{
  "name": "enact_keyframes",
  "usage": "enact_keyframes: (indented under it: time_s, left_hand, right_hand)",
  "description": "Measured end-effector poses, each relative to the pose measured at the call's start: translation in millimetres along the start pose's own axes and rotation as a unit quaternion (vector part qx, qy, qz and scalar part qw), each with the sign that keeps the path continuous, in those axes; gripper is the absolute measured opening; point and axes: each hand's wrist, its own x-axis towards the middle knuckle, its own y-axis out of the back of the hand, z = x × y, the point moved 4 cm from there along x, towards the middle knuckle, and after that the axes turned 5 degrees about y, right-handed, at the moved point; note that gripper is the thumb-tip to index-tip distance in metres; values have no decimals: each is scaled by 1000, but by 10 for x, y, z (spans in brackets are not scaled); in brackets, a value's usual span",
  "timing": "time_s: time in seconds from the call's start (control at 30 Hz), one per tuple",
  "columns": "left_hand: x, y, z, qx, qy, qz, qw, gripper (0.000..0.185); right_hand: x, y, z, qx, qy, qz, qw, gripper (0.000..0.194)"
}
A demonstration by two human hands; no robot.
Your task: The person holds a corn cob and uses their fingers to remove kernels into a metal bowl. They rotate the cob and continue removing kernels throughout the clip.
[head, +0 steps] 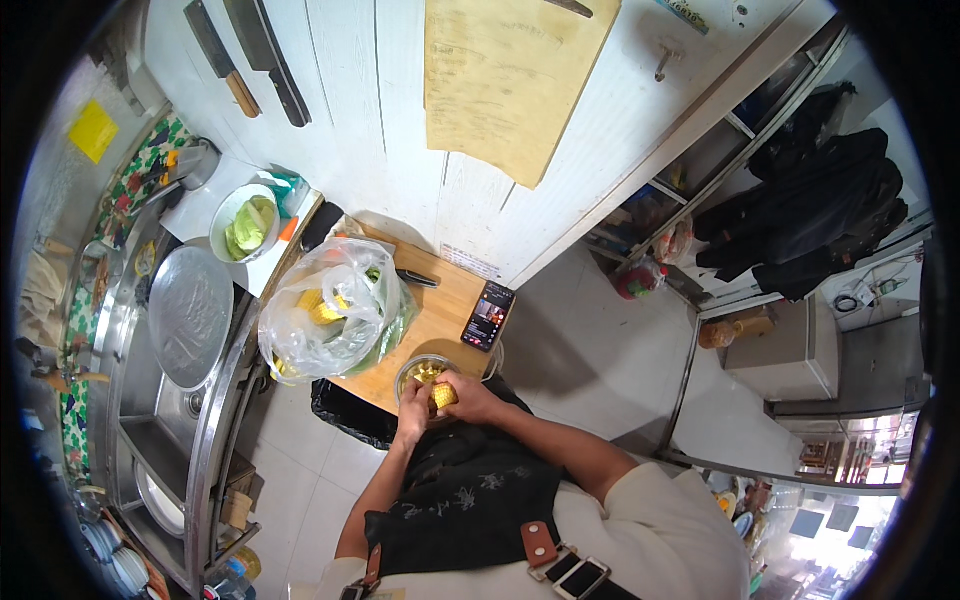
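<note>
A yellow corn cob (pixel 444 395) is held between both hands, close in front of the black apron. My right hand (pixel 474 399) grips its outer end. My left hand (pixel 415 409) has its fingers against the cob's other side. Just beyond them, at the near edge of the wooden table (pixel 450 304), is a round metal bowl (pixel 402 373) with loose corn kernels (pixel 429 369) inside. The hands partly cover the bowl. On the table's left side rests a clear plastic bag (pixel 367 330) with more corn cobs (pixel 322 306) in it.
A smartphone (pixel 487 316) with a lit screen lies at the table's right edge. A dark-handled knife (pixel 417 279) sits behind the bag. Left are a white bowl of green vegetable pieces (pixel 251 225) and a steel sink (pixel 176 409). A black-lined bin (pixel 352 416) stands below the table.
</note>
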Motion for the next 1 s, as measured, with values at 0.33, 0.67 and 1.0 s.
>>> enact_keyframes:
  time_s: [0.33, 0.67, 1.0]
  left_hand:
    - [-190, 36, 86, 79, -77, -9, 994, 10]
    - [-292, -55, 180, -96, 33, -103, 989, 13]
    - [-408, -127, 277, -93, 12, -19, 995, 19]
  right_hand:
    - [-75, -33, -86, -43, 21, 12, 999, 49]
    - [93, 92, 157, -20, -17, -95, 995, 59]
    - [278, 83, 440, 12, -115, -201, 973, 56]
